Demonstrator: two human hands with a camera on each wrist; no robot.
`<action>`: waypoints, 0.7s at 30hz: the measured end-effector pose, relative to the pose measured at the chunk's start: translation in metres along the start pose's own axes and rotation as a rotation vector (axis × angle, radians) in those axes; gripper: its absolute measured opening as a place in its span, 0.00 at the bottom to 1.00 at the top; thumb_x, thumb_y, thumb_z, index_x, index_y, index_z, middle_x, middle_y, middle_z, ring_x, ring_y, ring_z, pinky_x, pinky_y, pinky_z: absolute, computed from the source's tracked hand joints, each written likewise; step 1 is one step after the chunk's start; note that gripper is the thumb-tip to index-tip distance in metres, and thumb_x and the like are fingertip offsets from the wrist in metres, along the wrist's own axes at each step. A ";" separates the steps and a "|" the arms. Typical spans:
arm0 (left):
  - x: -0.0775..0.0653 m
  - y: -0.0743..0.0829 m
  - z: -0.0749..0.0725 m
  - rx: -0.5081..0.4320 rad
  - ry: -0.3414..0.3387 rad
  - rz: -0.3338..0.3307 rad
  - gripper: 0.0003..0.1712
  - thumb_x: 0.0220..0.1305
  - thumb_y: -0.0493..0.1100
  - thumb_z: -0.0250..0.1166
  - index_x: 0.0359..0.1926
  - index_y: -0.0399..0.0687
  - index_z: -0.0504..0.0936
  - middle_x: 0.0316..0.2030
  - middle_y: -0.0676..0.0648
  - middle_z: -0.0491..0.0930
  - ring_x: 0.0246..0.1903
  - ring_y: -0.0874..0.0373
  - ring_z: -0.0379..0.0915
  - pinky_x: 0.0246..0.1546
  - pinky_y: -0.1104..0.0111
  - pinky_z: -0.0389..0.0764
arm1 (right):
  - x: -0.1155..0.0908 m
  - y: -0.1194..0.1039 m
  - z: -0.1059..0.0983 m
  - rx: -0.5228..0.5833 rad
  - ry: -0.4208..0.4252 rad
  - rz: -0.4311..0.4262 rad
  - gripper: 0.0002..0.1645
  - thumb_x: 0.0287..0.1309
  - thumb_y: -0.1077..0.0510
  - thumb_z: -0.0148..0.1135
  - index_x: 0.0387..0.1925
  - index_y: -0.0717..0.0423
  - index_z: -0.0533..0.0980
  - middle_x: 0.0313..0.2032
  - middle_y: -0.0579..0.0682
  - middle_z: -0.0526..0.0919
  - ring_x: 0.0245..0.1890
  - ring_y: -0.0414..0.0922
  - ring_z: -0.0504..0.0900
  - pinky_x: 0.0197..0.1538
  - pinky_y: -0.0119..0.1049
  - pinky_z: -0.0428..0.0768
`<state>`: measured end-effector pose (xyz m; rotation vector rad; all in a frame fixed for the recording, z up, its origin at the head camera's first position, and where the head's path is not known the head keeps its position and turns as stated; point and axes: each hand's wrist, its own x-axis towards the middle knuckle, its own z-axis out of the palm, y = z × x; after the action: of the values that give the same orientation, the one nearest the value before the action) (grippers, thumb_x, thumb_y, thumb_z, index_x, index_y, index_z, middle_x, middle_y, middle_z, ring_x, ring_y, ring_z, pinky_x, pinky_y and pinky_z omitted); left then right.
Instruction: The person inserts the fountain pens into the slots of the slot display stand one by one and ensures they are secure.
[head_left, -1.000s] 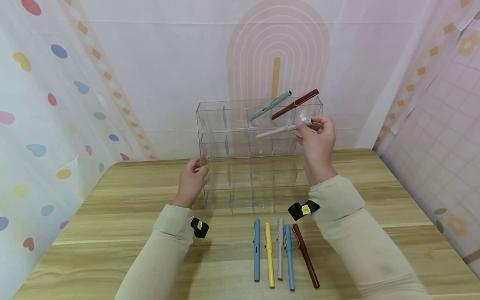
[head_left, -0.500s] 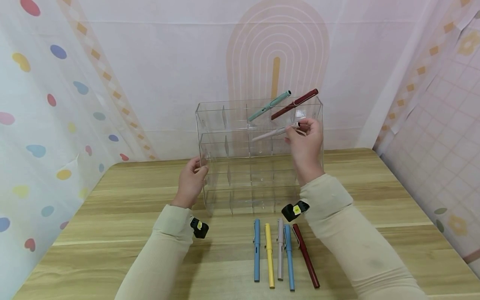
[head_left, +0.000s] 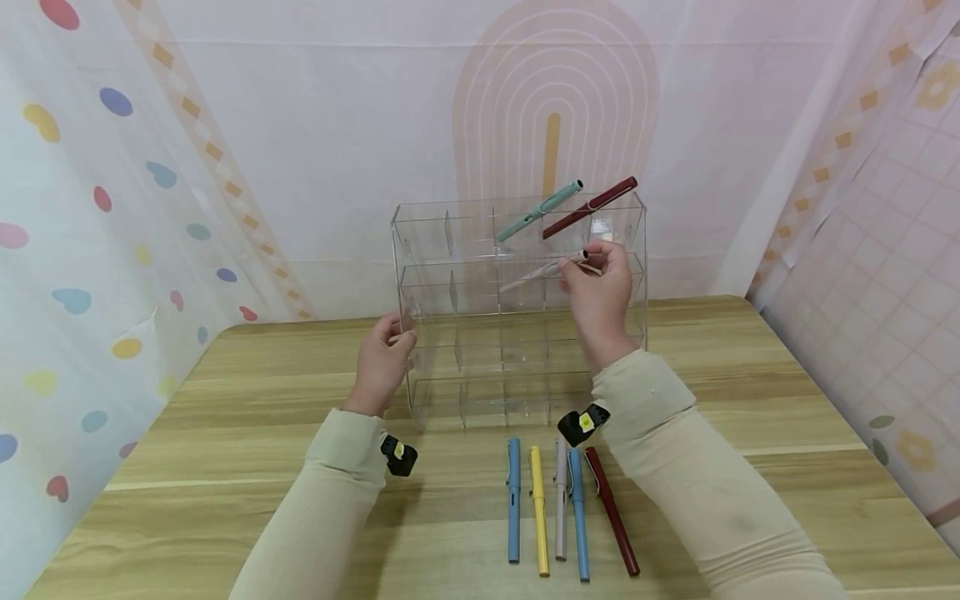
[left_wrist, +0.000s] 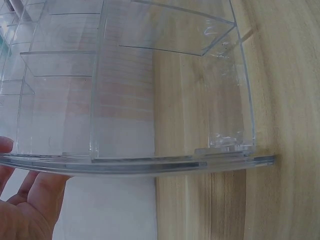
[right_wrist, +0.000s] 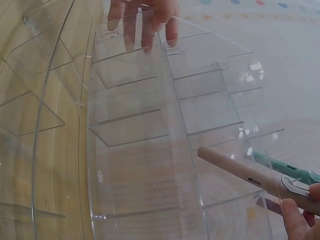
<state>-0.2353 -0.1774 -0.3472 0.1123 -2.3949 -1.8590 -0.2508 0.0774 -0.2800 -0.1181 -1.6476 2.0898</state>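
Observation:
My right hand (head_left: 600, 300) pinches a pale pinkish pen (head_left: 528, 277) near its clip end. The pen's free end points left into the second tier of a clear acrylic rack (head_left: 468, 315). Close up in the right wrist view, that pen (right_wrist: 235, 166) slants across a compartment edge, thumb against the clip. With fingers and thumb on either side of the panel, my left hand (head_left: 380, 367) grips the rack's left side. In the top tier a mint green pen (head_left: 540, 211) and a dark red pen (head_left: 592, 207) lean in separate compartments, tops sticking out to the right.
On the wooden table (head_left: 247, 400) before the rack lie a blue pen (head_left: 513, 500), a yellow pen (head_left: 538, 512), a lilac pen (head_left: 561, 508), a second blue pen (head_left: 579, 517) and another dark red pen (head_left: 613, 512). Patterned curtain (head_left: 315, 142) hangs behind.
My right hand has moved left and slightly down, bringing the pale pen from in front of the rack into the second tier's opening. The left hand stays on the side panel.

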 end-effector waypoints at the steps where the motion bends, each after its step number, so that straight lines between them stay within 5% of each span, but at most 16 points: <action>1: 0.000 0.000 0.000 -0.001 -0.001 -0.001 0.26 0.70 0.38 0.48 0.68 0.44 0.65 0.62 0.36 0.66 0.57 0.48 0.66 0.55 0.51 0.73 | 0.000 0.000 0.000 -0.003 0.001 -0.002 0.17 0.54 0.73 0.63 0.42 0.59 0.68 0.35 0.48 0.70 0.33 0.39 0.77 0.32 0.27 0.79; 21: -0.001 0.002 0.001 -0.010 -0.007 -0.001 0.26 0.70 0.38 0.48 0.68 0.43 0.65 0.62 0.37 0.67 0.59 0.45 0.66 0.56 0.50 0.73 | -0.002 0.000 0.000 -0.078 -0.013 -0.039 0.18 0.55 0.73 0.63 0.46 0.65 0.68 0.36 0.48 0.70 0.35 0.40 0.76 0.32 0.25 0.78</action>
<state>-0.2349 -0.1761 -0.3453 0.1056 -2.3903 -1.8747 -0.2492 0.0770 -0.2802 -0.0964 -1.7254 2.0024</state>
